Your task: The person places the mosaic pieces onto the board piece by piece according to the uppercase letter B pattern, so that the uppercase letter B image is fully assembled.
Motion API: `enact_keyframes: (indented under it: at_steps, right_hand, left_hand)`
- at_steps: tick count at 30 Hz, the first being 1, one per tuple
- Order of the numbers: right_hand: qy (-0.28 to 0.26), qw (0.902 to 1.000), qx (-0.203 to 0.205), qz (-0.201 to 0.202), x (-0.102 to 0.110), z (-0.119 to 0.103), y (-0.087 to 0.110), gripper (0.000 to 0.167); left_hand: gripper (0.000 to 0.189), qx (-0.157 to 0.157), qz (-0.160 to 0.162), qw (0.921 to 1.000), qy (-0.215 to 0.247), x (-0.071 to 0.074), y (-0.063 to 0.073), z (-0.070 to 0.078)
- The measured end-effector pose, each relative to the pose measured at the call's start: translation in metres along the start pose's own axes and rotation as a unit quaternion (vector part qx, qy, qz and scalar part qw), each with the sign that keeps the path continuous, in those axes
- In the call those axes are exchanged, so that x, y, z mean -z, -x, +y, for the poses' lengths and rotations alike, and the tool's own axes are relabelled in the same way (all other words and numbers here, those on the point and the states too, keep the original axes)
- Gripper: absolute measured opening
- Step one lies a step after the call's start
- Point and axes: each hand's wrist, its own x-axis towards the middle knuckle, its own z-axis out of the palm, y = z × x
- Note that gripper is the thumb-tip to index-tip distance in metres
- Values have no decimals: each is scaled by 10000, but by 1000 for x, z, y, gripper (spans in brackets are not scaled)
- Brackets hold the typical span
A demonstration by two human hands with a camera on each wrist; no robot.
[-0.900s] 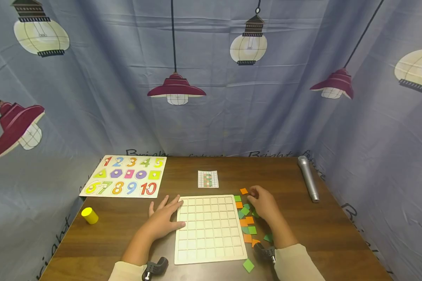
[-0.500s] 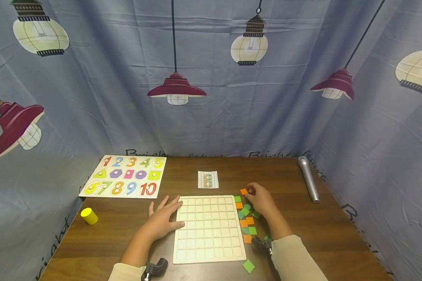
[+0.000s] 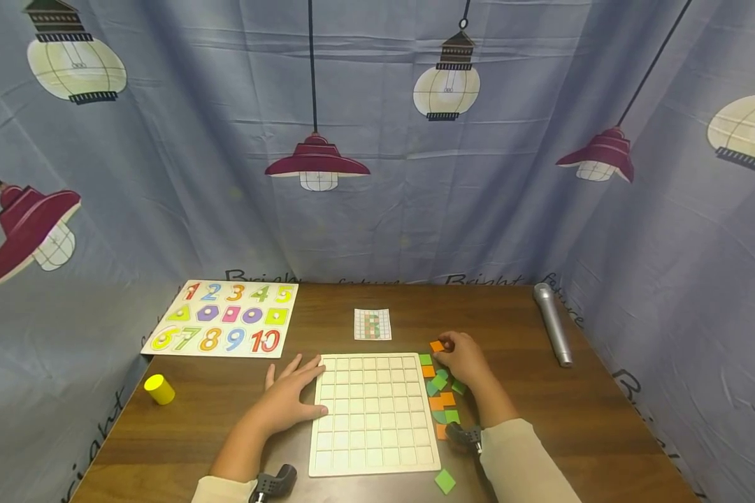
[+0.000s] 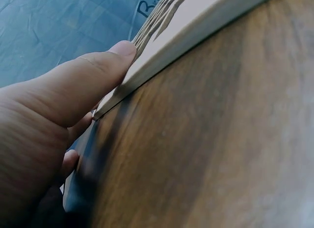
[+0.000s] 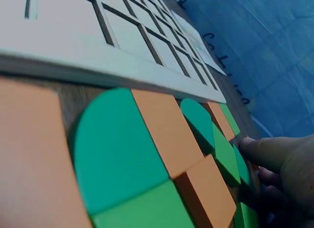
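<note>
My left hand [image 3: 284, 401] lies with spread fingers at the left edge of the pale wooden grid board [image 3: 375, 412]. In the left wrist view its thumb presses against the rim of the board [image 4: 162, 56]. At the far end of the loose pieces, my right hand [image 3: 467, 360] pinches an orange square tile [image 3: 437, 346] between thumb and fingertips. The right wrist view shows that hand [image 5: 289, 161] beyond a row of pieces, its fingertips mostly hidden. Green and orange pieces [image 3: 439, 401] lie along the board's right side, some of them rounded, such as a teal one [image 5: 120, 149].
A small printed pattern card [image 3: 372, 325] lies behind the board. A number and shape puzzle [image 3: 223, 318] is at the back left, with a yellow cylinder [image 3: 160, 389] in front. A silver microphone [image 3: 552, 325] lies far right. One green tile [image 3: 444, 481] sits near the front.
My right hand has moved slightly left to the orange tile, and its fingers have closed on it. The left hand stays at the board's edge.
</note>
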Motion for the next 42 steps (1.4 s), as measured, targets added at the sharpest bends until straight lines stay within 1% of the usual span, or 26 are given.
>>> enact_keyframes:
  at_steps: [3, 8, 20, 26, 29, 34, 38, 42]
  right_hand:
    - [57, 10000, -54, 53, -1, -1, 0, 40]
    - [-1, 9998, -127, 135, -2, -3, 1, 36]
    - [-5, 9996, -220, 195, -7, -1, 2, 36]
    - [-319, 9985, -349, 279, -6, -4, 1, 36]
    - [-467, 9978, -362, 308, -6, -9, 2, 37]
    - [-685, 9969, -229, 317, -6, -24, 8, 39]
    - [-790, 9963, -74, 321, -8, -38, 14, 41]
    - [-756, 9964, 170, 334, -15, -52, 21, 40]
  left_hand:
    - [84, 5, 2, 10000, 23, -1, 0, 0]
    - [83, 17, 29, 10000, -7, -1, 0, 0]
    - [85, 80, 34, 10000, -30, -1, -1, 1]
    - [85, 80, 66, 9999, -37, 0, -1, 3]
    - [86, 74, 84, 9999, -14, 0, -1, 3]
    - [85, 70, 88, 9999, -17, 1, -1, 2]
    - [86, 78, 58, 10000, -5, 1, -1, 3]
    - [86, 103, 46, 9999, 30, 1, -1, 3]
